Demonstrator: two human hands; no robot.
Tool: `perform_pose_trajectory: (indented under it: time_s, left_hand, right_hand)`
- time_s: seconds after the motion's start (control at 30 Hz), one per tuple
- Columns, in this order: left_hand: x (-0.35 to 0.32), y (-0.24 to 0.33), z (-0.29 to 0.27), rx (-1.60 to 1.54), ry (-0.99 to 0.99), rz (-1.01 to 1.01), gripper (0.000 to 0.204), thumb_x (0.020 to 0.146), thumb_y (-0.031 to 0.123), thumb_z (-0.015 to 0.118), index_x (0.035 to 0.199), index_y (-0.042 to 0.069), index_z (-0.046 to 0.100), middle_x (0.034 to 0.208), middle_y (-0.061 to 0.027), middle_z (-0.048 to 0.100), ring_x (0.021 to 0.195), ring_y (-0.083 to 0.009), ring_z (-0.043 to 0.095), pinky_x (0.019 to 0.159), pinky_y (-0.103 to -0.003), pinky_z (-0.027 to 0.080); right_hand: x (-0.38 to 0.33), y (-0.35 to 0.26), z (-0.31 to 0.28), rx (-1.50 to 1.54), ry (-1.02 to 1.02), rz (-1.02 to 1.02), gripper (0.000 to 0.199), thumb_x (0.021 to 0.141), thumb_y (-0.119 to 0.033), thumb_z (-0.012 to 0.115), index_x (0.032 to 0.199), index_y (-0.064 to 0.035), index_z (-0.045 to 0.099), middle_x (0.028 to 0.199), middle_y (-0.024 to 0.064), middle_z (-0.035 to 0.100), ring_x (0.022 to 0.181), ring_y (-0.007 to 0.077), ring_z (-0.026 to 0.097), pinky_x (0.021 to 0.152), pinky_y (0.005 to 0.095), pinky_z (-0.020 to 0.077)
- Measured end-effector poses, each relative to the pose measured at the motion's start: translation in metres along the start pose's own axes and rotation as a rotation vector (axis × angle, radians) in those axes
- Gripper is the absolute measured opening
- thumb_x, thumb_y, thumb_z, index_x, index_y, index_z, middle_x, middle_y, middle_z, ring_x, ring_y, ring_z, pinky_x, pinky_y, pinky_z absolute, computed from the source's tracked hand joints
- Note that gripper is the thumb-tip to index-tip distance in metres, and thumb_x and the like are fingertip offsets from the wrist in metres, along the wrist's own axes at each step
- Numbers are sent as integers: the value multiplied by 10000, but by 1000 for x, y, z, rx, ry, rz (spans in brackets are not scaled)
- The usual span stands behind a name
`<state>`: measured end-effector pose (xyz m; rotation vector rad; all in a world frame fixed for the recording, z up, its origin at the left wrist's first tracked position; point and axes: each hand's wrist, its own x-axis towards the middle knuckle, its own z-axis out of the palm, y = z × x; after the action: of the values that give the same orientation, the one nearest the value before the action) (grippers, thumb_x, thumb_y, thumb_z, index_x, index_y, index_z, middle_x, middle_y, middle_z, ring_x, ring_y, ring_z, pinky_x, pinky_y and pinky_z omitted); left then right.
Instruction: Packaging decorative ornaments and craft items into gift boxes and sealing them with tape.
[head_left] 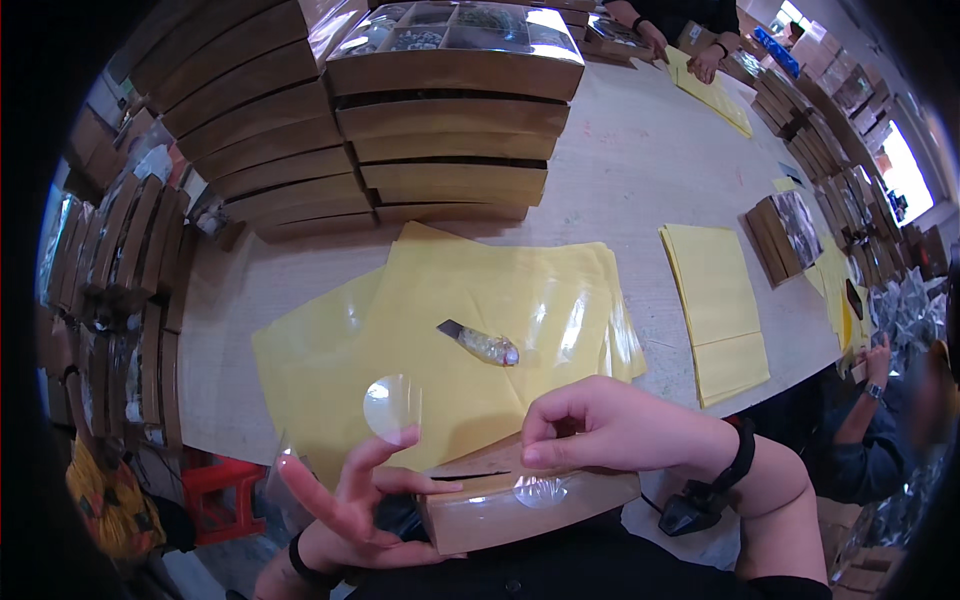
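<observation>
A shallow brown cardboard box (590,505) is at the near edge of the table, close against my body. My left hand (365,505) grips the box's left end, while its other fingers are spread and raised. A clear round sticker (392,408) clings to one raised fingertip, and another clear film (285,455) shows by a second finger. Over the box's top edge is my right hand (610,425), its fingers curled in a pinch; whatever they hold is hidden. Below them, a clear round seal (540,490) lies on the box's side.
Yellow sheets (440,330) lie under a box cutter (480,343). A folded yellow stack (715,310) sits to the right. Tall piles of boxes (450,120) stand at the far left. Another person's hands (705,65) handle yellow paper at the far right; a second person's arm (860,410) is at right.
</observation>
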<state>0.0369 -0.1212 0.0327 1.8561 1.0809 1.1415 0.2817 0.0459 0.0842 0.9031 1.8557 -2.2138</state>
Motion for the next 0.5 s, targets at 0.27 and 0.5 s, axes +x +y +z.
perform_pose_trajectory:
  time_s: [0.27, 0.5]
  left_hand:
    - [2, -6, 0, -99, -45, 13, 1482, 716, 93, 854, 1321, 365, -472, 1474, -290, 214, 1009, -274, 678, 891, -425, 530]
    - [43, 9, 3, 164, 70, 10, 1451, 718, 145, 863, 1389, 243, -420, 1472, -334, 216, 1053, -232, 638, 793, -298, 554]
  right_hand:
    - [5, 25, -6, -336, -94, 76, 423, 908, -453, 645, 963, -35, 615, 750, 83, 608, 699, 203, 574, 647, 322, 456]
    - [-7, 0, -15, -765, 227, -655, 560, 831, -429, 715, 1175, -31, 523, 934, 177, 627, 885, 358, 624, 761, 404, 497]
